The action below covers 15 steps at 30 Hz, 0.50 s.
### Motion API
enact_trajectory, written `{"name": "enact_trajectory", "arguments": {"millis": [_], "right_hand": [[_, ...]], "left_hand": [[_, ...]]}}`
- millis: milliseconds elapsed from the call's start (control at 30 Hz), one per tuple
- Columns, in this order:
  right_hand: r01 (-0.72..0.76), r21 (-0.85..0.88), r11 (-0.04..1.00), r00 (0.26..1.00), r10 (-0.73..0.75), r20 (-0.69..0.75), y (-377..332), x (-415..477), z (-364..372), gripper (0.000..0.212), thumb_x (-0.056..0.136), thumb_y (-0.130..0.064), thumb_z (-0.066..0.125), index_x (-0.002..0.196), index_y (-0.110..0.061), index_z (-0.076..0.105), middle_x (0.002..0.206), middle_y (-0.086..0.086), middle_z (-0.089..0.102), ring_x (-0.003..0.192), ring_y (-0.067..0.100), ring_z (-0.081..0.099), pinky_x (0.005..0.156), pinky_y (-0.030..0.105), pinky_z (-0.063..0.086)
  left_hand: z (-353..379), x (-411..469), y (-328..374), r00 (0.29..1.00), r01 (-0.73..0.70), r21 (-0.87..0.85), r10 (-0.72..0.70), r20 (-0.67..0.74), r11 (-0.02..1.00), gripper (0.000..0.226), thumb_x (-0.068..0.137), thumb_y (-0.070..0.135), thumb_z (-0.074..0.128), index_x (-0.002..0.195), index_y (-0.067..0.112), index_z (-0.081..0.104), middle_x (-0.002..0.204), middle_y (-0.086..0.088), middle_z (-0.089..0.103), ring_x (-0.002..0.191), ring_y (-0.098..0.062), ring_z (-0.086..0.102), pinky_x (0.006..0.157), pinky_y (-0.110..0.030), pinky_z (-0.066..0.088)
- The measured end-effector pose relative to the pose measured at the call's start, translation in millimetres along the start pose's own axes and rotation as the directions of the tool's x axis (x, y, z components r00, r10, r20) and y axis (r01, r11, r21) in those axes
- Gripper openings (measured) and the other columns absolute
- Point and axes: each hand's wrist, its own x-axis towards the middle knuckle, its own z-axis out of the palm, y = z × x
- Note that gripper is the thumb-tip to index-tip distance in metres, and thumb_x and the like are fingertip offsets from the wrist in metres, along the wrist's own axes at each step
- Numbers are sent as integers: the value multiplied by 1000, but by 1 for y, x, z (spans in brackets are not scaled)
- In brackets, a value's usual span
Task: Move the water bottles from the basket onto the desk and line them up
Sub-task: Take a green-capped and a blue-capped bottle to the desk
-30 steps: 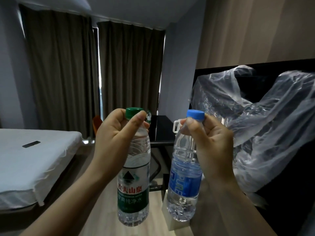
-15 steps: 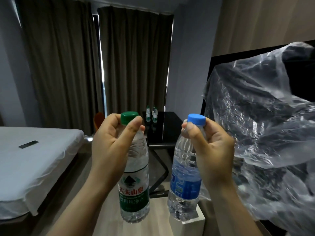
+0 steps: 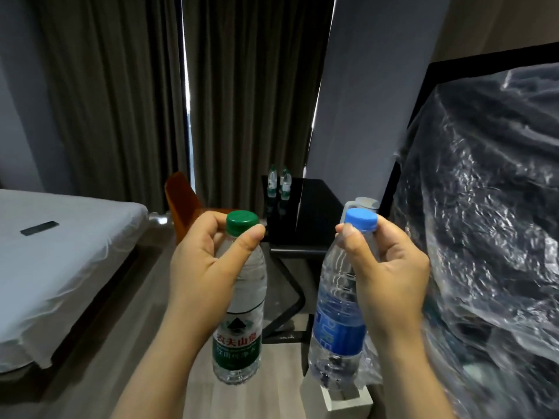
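Water bottles, two of them, are both in the air right now. The green-capped bottle (image 3: 237,337) hangs from the left hand (image 3: 202,267), and the blue-capped bottle (image 3: 337,328) from the right hand (image 3: 390,267). Each hand is wrapped round the neck just under the cap, with the thumb pressed across the front. Same grip as a second ago, nothing slipping.

What's changed is the view. The black desk (image 3: 314,219) has come up at 12 o'clock beyond the hands, and the small bottles (image 3: 279,184) already standing on it are easy to see now, where a second ago they were mostly hidden behind the hands. The crinkly plastic sheet (image 3: 484,222) has slid over to 3 o'clock, and the bed (image 3: 60,252) stays at 9 o'clock.

So my read is this pair is mid-carry, heading for the desk, with setting down and lining up next to the others still to do. The desk is still well apart from the hands. Can't see the basket anywhere, so no idea how many are left.
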Motion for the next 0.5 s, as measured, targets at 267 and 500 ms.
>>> {"name": "enact_trajectory", "arguments": {"millis": [267, 500], "right_hand": [[-20, -46, 999, 999, 18, -30, 80, 61, 79, 14, 85, -21, 70, 95, -30, 71, 81, -12, 73, 72, 1, 68, 63, 8, 49], [-24, -69, 997, 996, 18, -85, 138, 117, 152, 15, 84, -16, 71, 95, -26, 72, 80, -12, 73, 70, -3, 65, 63, 6, 47]], "left_hand": [[-3, 109, -78, 1000, 16, -28, -16, 15, 999, 37, 72, 52, 63, 93, 22, 65, 91, 1, 73, 91, -13, 68, 86, -43, 55], [-11, 206, -142, 997, 14, 20, -16, 77, 1000, 23, 77, 44, 69, 86, 24, 62, 83, 3, 72, 80, -10, 68, 72, -29, 53]]}}
